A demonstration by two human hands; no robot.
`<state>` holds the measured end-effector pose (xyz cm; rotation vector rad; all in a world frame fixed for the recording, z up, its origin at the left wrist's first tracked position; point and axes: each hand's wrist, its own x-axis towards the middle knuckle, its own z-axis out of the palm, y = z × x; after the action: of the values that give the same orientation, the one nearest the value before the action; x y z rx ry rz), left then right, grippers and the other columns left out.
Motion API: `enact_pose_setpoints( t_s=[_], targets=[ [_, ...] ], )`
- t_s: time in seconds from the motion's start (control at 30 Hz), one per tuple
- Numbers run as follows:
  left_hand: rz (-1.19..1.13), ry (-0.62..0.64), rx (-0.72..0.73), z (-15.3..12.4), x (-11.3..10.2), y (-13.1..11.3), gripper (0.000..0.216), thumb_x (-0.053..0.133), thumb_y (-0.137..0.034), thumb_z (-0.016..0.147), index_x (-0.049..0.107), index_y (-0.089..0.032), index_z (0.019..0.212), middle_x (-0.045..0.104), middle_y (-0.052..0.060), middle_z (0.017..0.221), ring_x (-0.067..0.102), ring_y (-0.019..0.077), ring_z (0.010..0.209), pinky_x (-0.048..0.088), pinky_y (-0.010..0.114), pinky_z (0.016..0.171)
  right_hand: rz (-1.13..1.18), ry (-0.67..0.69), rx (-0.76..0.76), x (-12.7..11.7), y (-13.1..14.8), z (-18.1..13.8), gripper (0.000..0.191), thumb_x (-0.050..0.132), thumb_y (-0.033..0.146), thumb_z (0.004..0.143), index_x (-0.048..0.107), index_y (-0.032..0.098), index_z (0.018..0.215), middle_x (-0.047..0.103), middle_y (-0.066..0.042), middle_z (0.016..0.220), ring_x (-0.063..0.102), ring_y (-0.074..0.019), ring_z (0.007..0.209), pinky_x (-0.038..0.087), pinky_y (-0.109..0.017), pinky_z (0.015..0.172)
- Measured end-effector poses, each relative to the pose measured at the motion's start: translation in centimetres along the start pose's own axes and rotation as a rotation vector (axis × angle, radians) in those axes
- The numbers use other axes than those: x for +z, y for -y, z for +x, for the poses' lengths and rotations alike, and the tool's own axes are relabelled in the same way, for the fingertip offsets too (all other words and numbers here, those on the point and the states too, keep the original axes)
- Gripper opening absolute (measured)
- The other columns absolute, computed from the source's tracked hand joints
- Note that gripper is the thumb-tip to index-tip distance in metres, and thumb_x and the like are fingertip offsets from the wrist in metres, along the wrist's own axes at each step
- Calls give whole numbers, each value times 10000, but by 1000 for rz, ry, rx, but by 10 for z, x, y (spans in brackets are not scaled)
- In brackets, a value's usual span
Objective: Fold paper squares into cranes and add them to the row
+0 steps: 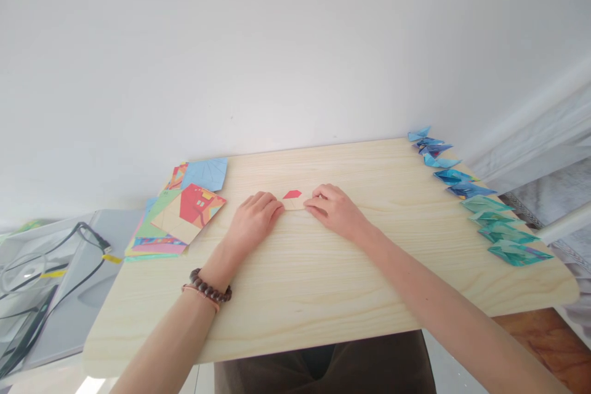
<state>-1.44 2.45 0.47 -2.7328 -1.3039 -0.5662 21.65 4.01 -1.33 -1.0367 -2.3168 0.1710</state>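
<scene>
A small folded piece of paper, cream with a red patch, lies flat on the light wooden table. My left hand rests on the table with its fingers closed on the paper's left end. At the opposite end, my right hand pinches the paper between thumb and fingers. Both hands cover parts of the paper, so its full outline is hidden. A dark beaded bracelet circles my left wrist.
Patterned and coloured paper sheets lie spread at the table's left end. Along the right edge runs a row of several folded blue and green paper pieces. A white wall stands behind. Cables and a grey case lie beyond the left edge.
</scene>
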Motion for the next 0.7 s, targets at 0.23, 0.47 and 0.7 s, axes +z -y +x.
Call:
enact_pose_setpoints(
  t_s=[0.23,0.47,0.7],
  targets=[
    [51,15,4,-3,-5,-1,208,444,-303,900,603,-171,925,612,63,861,540,181,846,439,311,735,24,18,105,-3,5,1,184,416,186,904,598,179,872,575,-65,859,519,-183,855,421,-330,798],
    [94,64,18,2,-5,-2,209,410,-234,908,596,-151,862,591,57,825,525,170,800,438,299,707,93,21,112,-5,1,9,203,445,230,896,589,219,1040,543,-69,1017,530,-182,918,437,-318,826],
    [30,81,-27,2,-7,0,164,411,-173,881,572,-154,862,570,60,836,509,176,822,446,313,724,163,29,188,-5,0,12,157,456,217,892,612,209,884,556,-48,880,533,-166,822,439,-312,770]
  ],
)
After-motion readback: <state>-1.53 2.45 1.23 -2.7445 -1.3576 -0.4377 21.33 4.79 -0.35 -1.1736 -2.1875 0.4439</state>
